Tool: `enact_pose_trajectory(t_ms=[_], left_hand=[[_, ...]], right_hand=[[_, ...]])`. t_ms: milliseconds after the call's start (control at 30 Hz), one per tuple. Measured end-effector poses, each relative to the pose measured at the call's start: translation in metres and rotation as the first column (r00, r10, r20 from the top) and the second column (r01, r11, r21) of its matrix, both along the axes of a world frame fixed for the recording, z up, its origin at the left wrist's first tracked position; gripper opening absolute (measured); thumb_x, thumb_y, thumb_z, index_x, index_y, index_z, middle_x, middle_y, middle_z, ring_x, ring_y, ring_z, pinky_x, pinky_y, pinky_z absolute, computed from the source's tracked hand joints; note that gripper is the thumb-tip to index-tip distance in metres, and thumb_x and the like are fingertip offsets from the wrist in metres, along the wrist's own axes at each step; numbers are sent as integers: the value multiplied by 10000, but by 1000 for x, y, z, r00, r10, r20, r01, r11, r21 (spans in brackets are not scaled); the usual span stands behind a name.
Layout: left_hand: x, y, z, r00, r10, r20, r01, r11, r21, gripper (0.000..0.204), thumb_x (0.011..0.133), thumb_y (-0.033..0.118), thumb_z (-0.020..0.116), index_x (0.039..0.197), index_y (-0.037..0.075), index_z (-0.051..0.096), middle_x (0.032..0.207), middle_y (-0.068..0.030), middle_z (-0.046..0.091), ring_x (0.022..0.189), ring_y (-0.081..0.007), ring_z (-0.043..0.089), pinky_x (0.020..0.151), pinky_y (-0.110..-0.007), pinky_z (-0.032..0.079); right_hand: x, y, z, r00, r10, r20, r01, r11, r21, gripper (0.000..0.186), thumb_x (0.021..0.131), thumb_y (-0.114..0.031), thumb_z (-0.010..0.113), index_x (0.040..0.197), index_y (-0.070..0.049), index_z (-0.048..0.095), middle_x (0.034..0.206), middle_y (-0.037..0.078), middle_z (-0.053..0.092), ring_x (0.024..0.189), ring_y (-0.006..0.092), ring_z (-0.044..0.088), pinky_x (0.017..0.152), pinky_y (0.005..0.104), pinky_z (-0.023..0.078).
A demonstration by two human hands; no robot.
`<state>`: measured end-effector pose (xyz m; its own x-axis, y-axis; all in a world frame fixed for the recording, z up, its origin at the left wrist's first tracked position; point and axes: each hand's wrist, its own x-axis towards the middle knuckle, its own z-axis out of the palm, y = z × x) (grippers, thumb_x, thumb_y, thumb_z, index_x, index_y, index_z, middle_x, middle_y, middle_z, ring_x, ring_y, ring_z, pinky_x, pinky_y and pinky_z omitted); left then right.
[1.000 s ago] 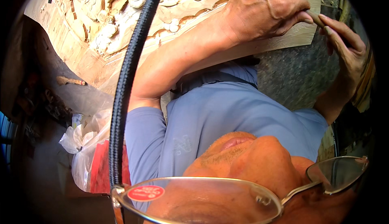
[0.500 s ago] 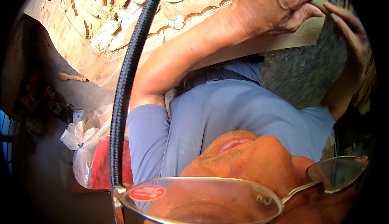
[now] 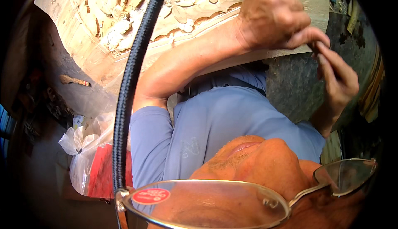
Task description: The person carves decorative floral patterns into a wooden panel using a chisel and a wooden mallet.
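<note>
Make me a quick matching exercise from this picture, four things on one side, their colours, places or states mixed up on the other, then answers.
Things
1. Left hand
2. Carved board
3. Plastic bag
4. Shirt

Descriptions
A. Blue
B. Fingers close to the right hand
C. Knotted, see-through
D. Pale wood

Pairs: 1-B, 2-D, 3-C, 4-A

Wears a blue-grey short-sleeved shirt (image 3: 236, 115) with a faint chest mark (image 3: 190, 147), plus a dark belt (image 3: 209, 82). Adds thin metal-rimmed glasses (image 3: 244, 196), with a red oval sticker (image 3: 151, 196) on one lens.
</note>
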<state>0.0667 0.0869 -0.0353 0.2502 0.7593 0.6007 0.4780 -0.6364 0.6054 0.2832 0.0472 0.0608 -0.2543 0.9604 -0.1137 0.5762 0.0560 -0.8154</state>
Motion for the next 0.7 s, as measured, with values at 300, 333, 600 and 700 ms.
enact_pose_trajectory(t_ms=[300, 333, 600, 700], left_hand=[[9, -10, -12, 985, -169, -22, 166, 921, 352, 485, 865, 613, 649, 750, 145, 601, 723, 35, 469, 595, -110, 500, 507, -266, 386], [8, -12, -20, 976, -207, -65, 217, 932, 290, 410, 872, 536, 668, 846, 129, 630, 756, 23, 491, 655, -121, 536, 547, -272, 429], [-12, -11, -34, 958, -264, -114, 267, 964, 12, 303, 876, 422, 725, 949, 132, 673, 833, -11, 577, 779, -188, 627, 670, -313, 506], [-19, -12, -36, 953, -303, -18, 301, 951, -66, 355, 908, 444, 690, 790, 115, 631, 779, -26, 566, 757, -228, 639, 667, -380, 496]], right_hand=[[18, -29, -21, 993, 63, -100, -51, 992, 117, 294, 848, 143, 719, 1135, 82, 739, 948, 190, 763, 691, 148, 674, 595, 245, 521], [20, -32, -30, 995, 23, -101, -13, 995, 95, 291, 867, 132, 710, 1151, 79, 737, 946, 179, 761, 671, 126, 647, 573, 233, 494], [8, -29, -52, 954, -196, -228, 147, 965, -218, 281, 957, 73, 640, 1227, 60, 719, 956, 141, 752, 647, 95, 601, 572, 212, 463], [-5, -34, -50, 962, -131, -238, 79, 973, -215, 302, 956, 76, 630, 1247, 61, 707, 992, 153, 751, 667, 98, 610, 590, 218, 479]])
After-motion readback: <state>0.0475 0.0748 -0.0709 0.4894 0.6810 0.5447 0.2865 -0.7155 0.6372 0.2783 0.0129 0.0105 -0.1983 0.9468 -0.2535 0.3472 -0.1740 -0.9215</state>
